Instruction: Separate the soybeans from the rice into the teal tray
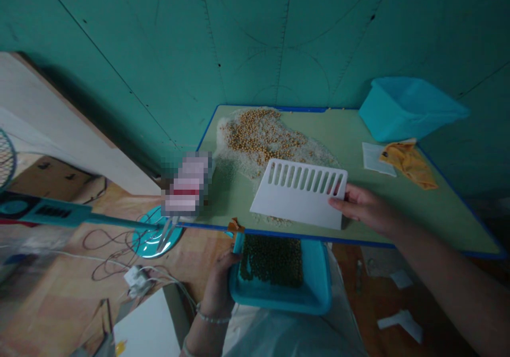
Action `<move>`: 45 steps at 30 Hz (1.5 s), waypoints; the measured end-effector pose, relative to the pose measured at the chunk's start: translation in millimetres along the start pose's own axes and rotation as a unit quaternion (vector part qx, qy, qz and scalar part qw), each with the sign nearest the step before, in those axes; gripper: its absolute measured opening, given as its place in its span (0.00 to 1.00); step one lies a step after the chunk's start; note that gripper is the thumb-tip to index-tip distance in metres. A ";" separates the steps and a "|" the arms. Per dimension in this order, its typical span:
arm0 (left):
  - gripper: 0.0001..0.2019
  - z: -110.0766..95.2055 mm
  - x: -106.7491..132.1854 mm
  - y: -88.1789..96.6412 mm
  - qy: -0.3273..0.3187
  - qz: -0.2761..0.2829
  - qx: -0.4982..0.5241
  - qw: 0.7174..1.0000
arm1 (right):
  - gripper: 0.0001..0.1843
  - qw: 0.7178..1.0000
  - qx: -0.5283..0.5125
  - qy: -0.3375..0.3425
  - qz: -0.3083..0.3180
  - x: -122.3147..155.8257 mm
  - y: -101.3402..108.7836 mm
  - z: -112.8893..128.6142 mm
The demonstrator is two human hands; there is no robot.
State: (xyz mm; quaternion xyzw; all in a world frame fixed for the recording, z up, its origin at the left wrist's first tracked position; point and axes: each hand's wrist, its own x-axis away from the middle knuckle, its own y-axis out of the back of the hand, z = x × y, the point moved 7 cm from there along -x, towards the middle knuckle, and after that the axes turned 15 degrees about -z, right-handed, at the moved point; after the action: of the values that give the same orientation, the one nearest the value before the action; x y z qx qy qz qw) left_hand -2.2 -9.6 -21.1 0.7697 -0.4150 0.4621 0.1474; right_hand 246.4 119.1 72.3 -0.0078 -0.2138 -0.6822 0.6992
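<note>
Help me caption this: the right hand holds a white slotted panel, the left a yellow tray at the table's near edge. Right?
Not quite: the head view shows the tray is turquoise, not yellow. The left hand does hold it at the table's near edge, and the right hand holds the white slotted panel.

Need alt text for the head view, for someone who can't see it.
A person's right hand holds a white slotted panel by one end at a pale green table strewn with tan beans and whitish grains. The left hand grips a blue tub of small dark pieces below the table's near edge.
</note>
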 end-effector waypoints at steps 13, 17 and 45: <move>0.12 -1.4 1.1 -2.0 -0.012 0.011 0.002 1.000 | 0.19 1.000 0.020 -0.007 0.015 -0.4 -2.0 -7.3; 0.12 -0.5 1.3 -1.6 -0.014 0.013 0.007 1.000 | 0.17 1.000 0.023 -0.006 0.013 0.3 -2.6 -5.5; 0.13 -1.0 -0.3 -5.0 -0.011 0.017 0.005 1.000 | 0.18 0.999 0.015 0.008 0.047 15.0 -10.2 -13.1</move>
State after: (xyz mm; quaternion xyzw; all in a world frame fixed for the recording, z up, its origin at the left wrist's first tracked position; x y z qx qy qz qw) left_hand 1.0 -5.7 -20.1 0.7684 -0.4273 0.4579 0.1314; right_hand 240.1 100.2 62.2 -0.0017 -0.2180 -0.6450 0.7324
